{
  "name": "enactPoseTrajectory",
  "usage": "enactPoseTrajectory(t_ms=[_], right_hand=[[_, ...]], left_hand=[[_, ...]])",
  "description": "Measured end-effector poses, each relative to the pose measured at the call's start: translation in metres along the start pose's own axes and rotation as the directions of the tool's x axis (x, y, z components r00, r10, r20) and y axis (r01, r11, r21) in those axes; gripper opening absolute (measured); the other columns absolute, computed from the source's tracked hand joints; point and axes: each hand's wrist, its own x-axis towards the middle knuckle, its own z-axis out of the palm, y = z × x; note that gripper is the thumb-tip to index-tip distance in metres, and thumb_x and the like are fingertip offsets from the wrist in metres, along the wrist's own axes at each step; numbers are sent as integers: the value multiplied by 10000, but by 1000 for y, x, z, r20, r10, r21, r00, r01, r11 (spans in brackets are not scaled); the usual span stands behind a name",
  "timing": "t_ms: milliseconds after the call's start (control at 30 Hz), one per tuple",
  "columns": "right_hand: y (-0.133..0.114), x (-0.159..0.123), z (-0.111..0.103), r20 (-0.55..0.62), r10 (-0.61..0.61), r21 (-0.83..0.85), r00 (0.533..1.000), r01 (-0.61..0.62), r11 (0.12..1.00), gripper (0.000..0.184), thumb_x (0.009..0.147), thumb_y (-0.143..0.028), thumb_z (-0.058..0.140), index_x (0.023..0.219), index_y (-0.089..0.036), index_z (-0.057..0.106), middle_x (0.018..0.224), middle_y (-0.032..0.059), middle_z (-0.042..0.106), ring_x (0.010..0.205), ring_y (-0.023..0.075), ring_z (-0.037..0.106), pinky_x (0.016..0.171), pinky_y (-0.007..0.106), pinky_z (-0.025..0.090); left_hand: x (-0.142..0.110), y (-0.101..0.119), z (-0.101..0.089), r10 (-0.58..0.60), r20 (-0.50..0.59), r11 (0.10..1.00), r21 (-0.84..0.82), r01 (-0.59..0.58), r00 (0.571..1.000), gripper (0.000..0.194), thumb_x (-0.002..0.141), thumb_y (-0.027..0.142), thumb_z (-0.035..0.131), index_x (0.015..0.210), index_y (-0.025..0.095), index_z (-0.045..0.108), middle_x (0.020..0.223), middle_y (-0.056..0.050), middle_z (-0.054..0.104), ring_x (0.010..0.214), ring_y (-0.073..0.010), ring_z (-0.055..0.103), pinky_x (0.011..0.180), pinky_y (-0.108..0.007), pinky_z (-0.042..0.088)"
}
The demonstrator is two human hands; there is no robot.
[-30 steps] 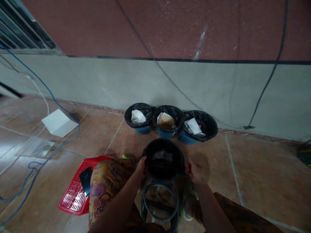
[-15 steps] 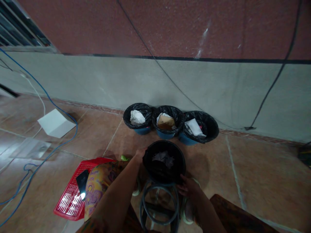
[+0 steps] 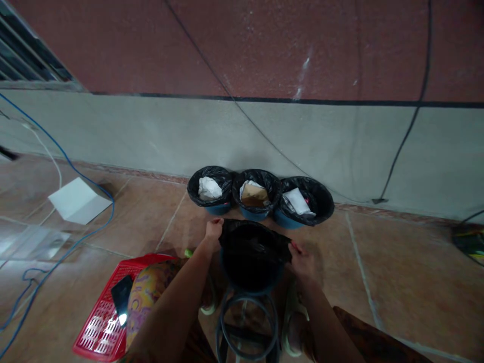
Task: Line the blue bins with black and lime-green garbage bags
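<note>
- The left hand (image 3: 214,231) pinches the far left edge of a black bag (image 3: 251,257), its grip narrow, with the fingers closed on the plastic
- The right hand (image 3: 301,259) pinches the bag's right edge in the same narrow grip
- The bag lines a blue bucket (image 3: 251,281) and stands raised above its rim, with the inside dark; the contents cannot be made out
- The bucket sits on a round black stand (image 3: 246,322), near the person, between two sandals (image 3: 295,325)
- Just beyond, three lined buckets (image 3: 257,194) stand in a touching row against the wall (image 3: 242,141), holding white paper and cardboard
- To the left, a red basket (image 3: 99,322) lies on the tile floor (image 3: 408,272) with a black phone (image 3: 121,297) on it
- A patterned cloth (image 3: 147,307) lies beside the basket, partly over it
- Farther left, a blue cable (image 3: 88,234) curves past a white sheet (image 3: 80,200)
</note>
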Motion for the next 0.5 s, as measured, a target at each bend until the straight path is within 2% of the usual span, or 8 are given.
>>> enactPoseTrajectory(t_ms=[67,167,267,333,400,500], right_hand=[[-17,-5,-6,13,-51,-60,999,52,997,412,768,-541,521,868,-198,728,785,87,717,751,246,663,681,325,463],[-25,-15,-19,10,-95,-134,995,96,986,391,756,-547,548,773,-204,735,639,64,684,607,225,633,590,310,420],[-23,-26,-29,-20,-116,-108,993,113,988,405,758,-566,547,773,-210,739,646,60,689,614,220,633,577,300,417],[-22,-33,-33,-26,-131,-24,991,131,991,412,739,-581,580,798,-208,743,698,58,706,645,216,639,593,293,430],[-25,-40,-33,-17,-130,134,991,131,982,421,707,-584,630,824,-196,744,725,55,710,646,203,632,599,285,442],[-31,-48,-30,32,-123,332,992,106,937,459,693,-590,652,866,-174,738,705,52,696,591,173,595,542,272,435]], left_hand=[[-4,7,-10,82,-1,991,108,-81,997,128,741,201,637,626,163,679,708,-66,689,829,-206,648,753,-268,451],[-20,8,-24,181,40,939,290,-185,983,121,760,173,615,669,151,691,728,-66,693,779,-187,641,721,-255,438],[-36,3,-36,94,163,911,385,-151,982,89,693,86,626,707,133,699,652,-34,669,646,-156,617,609,-228,414],[-42,2,-42,56,237,869,467,-164,970,132,623,22,618,645,131,689,574,-13,629,597,-150,599,568,-223,387],[-45,3,-47,81,253,832,515,-205,964,163,584,-7,598,588,136,675,557,-10,616,615,-156,603,577,-224,385],[-45,14,-51,134,218,886,411,-215,967,156,586,18,606,611,151,684,629,-20,661,668,-157,619,622,-226,418]])
